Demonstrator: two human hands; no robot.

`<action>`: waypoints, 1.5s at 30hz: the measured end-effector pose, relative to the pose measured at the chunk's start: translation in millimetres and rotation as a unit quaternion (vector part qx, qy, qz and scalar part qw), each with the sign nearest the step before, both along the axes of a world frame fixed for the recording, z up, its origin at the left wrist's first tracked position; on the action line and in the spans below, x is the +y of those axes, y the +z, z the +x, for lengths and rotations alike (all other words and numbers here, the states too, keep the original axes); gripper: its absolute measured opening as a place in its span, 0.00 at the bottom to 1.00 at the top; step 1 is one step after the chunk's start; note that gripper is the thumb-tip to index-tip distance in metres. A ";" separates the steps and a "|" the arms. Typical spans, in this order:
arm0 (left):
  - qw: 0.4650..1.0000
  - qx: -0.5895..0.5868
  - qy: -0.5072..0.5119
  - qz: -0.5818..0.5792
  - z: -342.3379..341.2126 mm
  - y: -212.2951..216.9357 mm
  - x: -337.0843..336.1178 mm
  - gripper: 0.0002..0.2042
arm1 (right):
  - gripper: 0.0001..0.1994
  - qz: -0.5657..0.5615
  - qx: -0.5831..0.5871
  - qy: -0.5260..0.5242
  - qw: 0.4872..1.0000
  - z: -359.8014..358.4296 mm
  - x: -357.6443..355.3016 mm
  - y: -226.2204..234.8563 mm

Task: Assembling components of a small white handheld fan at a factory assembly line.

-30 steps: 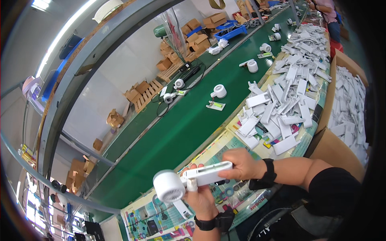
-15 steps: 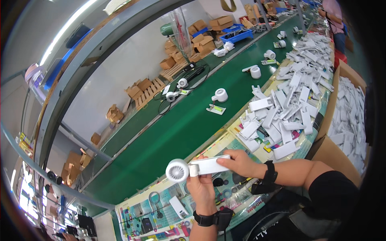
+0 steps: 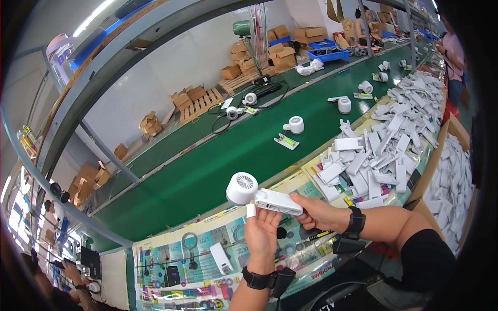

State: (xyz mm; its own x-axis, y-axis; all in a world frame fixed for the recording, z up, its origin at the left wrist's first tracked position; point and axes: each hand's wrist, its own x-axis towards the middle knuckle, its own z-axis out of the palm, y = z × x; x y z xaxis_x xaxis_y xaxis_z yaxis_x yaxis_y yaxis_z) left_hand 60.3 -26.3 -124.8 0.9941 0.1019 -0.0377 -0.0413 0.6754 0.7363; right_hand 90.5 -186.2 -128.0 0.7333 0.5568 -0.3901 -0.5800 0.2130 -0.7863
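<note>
A white handheld fan (image 3: 277,201) is over the near edge of the bench, its round grille head to the left and its handle slanting down to the right. My right hand (image 3: 326,214) is closed round the handle's right end, thumb on top. Palm up beneath the handle, my left hand (image 3: 261,237) has its fingers extended and apart; whether their tips touch the handle is hard to tell. A white cover (image 3: 251,210) sits on the left thumb. On the printed sheet (image 3: 202,236) left of that hand lies a loose white casing (image 3: 221,258).
Beyond the sheet runs a green conveyor belt (image 3: 207,171), carrying several fan heads with open handles (image 3: 296,125). White casings (image 3: 363,160) are heaped at the right, beside a cardboard box (image 3: 448,179) of more. A person (image 3: 454,54) stands at the far right.
The fan has turned so its grille tips upward, and its head has risen. My left fingers have loosened from the handle. The whole view has shifted slightly.
</note>
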 end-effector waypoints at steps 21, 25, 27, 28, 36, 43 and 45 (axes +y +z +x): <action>0.909 -0.032 0.115 0.400 3.1 -7.6 -1.4 0.17 | 0.26 0.001 0.053 0.094 0.994 -5.1 -5.1 -19.7; 0.887 -0.031 0.128 0.443 2.0 -10.4 1.2 0.20 | 0.24 0.037 0.102 0.123 0.986 -6.2 -1.4 -18.8; 0.870 -0.042 0.140 0.471 -0.3 -4.9 -1.1 0.20 | 0.23 0.035 0.120 0.140 0.982 -6.1 0.1 -19.2; 0.851 -0.053 0.151 0.500 -1.9 -1.9 -2.6 0.21 | 0.23 0.047 0.127 0.141 0.981 -6.2 0.3 -19.9; 0.790 -0.075 0.156 0.588 -10.1 6.2 -12.0 0.29 | 0.26 0.089 0.169 0.152 0.970 -7.4 -1.6 -23.0; 0.786 -0.079 0.141 0.597 -10.5 5.8 -10.5 0.32 | 0.25 0.118 0.175 0.147 0.966 -7.4 -2.3 -27.2; 0.793 -0.081 0.150 0.584 -9.6 -0.4 -8.4 0.30 | 0.24 0.113 0.162 0.146 0.969 -8.4 -1.5 -26.4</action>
